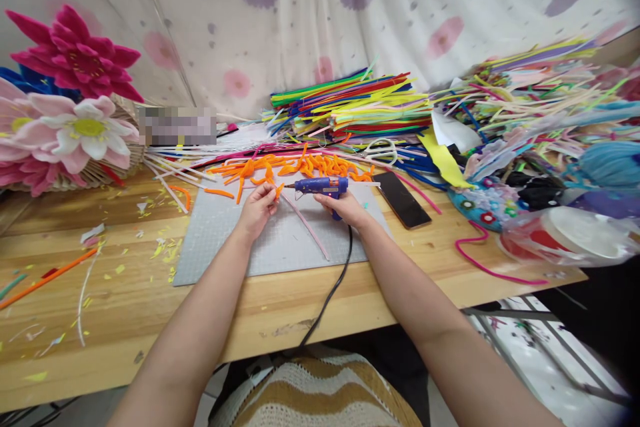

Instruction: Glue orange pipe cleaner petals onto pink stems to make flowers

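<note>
My right hand point(345, 207) grips a blue glue gun point(320, 186) whose nozzle points left toward my left hand point(259, 208). The left hand pinches a small orange pipe-cleaner piece point(279, 191) right at the nozzle, together with a pale pink stem point(307, 225) that runs down across the grey cutting mat point(280, 247). The gun's black cord point(333, 287) drops over the table's front edge. A heap of bent orange pipe-cleaner pieces point(295, 167) lies just behind both hands.
A black phone point(401, 199) and white scissors point(381, 149) lie to the right. Bundles of coloured pipe cleaners point(350, 103) fill the back and right. Fuzzy pink flowers point(70, 113) stand at the left. Scraps litter the wooden table point(125, 293).
</note>
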### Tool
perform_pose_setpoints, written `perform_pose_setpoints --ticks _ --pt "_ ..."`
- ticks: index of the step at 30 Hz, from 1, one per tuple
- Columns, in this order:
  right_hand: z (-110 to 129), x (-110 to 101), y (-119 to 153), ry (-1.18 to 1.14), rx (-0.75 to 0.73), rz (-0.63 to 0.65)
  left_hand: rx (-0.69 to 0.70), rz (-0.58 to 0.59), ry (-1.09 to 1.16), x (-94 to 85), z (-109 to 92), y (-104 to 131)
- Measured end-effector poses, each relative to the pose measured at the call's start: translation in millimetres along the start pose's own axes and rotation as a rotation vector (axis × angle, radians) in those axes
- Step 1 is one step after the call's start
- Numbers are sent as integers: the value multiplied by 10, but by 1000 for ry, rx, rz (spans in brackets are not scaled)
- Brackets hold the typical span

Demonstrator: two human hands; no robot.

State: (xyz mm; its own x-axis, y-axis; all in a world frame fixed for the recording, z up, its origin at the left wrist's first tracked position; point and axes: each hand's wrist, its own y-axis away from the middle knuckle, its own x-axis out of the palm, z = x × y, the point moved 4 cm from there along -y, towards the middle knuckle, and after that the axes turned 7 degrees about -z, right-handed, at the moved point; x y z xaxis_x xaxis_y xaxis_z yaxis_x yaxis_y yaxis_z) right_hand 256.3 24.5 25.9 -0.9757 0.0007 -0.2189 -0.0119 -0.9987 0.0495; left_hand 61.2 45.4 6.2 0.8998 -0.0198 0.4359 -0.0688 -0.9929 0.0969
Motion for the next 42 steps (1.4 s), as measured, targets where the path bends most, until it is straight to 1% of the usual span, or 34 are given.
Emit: perform_pose_setpoints --ticks 3,8,14,20,26,31,32,36,38,42 --pt "-3 19 8 17 14 17 -6 0 5 1 -4 4" --pt "-35 -2 -15 32 14 -49 -13 -4 9 11 -14 10" --pt "-8 33 23 -1 37 8 -28 -25 20 4 -11 10" --pt "-9 -9 -6 5 1 -66 -17 -7 6 6 -6 12" --pt "21 19 24 7 24 4 -21 -18 9 6 -10 9" --pt "28 -11 -2 14 -9 -73 -7 -1 -8 9 -6 6" --pt "25 -18 -6 11 -15 -73 -6 -4 -9 9 -6 7" --pt "15 0 9 11 2 13 3 -14 -12 12 -9 21" --pt "18 11 19 19 9 35 9 -15 -16 15 -11 27" --pt "29 -17 6 30 -1 -35 6 -14 -24 18 -9 26"
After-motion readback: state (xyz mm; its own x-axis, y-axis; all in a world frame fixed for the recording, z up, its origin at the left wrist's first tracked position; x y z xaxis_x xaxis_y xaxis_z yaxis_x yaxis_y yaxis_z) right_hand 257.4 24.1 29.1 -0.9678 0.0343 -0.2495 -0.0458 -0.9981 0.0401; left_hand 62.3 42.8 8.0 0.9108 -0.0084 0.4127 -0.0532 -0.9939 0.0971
